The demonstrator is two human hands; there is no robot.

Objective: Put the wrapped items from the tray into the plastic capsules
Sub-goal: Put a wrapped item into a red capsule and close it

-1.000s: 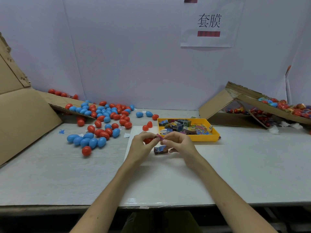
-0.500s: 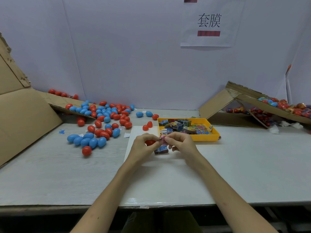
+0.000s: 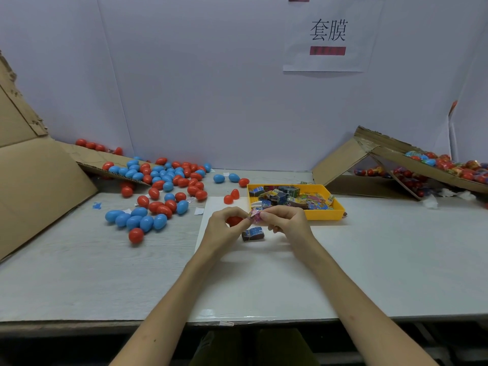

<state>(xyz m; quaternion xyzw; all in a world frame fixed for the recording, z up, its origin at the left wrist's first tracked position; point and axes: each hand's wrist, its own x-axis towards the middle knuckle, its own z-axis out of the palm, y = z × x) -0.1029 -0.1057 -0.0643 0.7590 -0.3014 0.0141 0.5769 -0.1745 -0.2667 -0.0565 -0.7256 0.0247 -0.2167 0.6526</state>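
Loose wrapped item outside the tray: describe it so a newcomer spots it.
Start at the yellow tray mid-table, then come nearer to the left hand and right hand. Between them a blue-and-dark wrapped item lies alone on the white sheet, the only one neither in the tray nor held.

A plain pale wall (image 3: pixel 211 88) closes off the back, meeting a side panel at a corner on the left. A white paper sign (image 3: pixel 327 35) with two black characters and a red bar hangs upper right. The grey table (image 3: pixel 396 260) carries a white sheet (image 3: pixel 250 281). Brown cardboard (image 3: pixel 34 186) leans at left, and more cardboard (image 3: pixel 340 162) at right. Lighting is soft and even.
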